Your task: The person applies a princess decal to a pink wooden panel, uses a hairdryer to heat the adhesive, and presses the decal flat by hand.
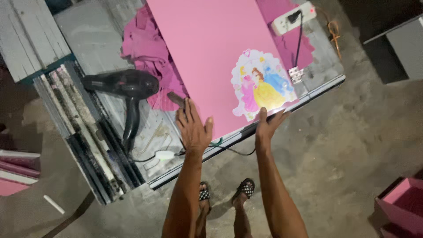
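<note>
A long pink panel (207, 48) lies on a grey worktable (105, 48), with a cartoon sticker of dressed-up figures (262, 83) near its front corner. My left hand (194, 128) rests flat, fingers spread, on the panel's near edge. My right hand (269, 125) grips the panel's front corner just below the sticker, thumb on top. A small dark block (176, 98) lies just beyond my left fingertips.
A black hair dryer (125, 88) lies left of the panel, its cord running to a white plug (165, 155). Crumpled pink cloth (147, 48), a white power strip (294, 17), a metal hinge (296, 74). Stacked strips (88, 145) at the left, pink boxes (403, 205) on the floor.
</note>
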